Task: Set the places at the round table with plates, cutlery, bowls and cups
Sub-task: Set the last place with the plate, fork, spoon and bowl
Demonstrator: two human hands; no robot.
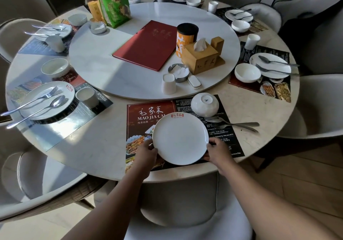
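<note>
A white plate (180, 137) with a red logo lies on the dark printed placemat (148, 109) at the near edge of the round table (92, 147). My left hand (147, 151) grips its left rim and my right hand (218, 149) grips its right rim. Just beyond the plate a white bowl (205, 104) sits upside down on the same mat. A spoon and fork (233, 123) lie crossed on the mat to the right. A white cup (168, 83) stands upside down on the turntable edge behind the mat.
The white turntable (118, 57) carries a red menu (146, 44), a wooden tissue box (201, 56), an orange canister (186, 37), an ashtray (178, 71) and a green bag (113, 2). Other places around the rim hold plates, cutlery, bowls and cups. Grey chairs ring the table.
</note>
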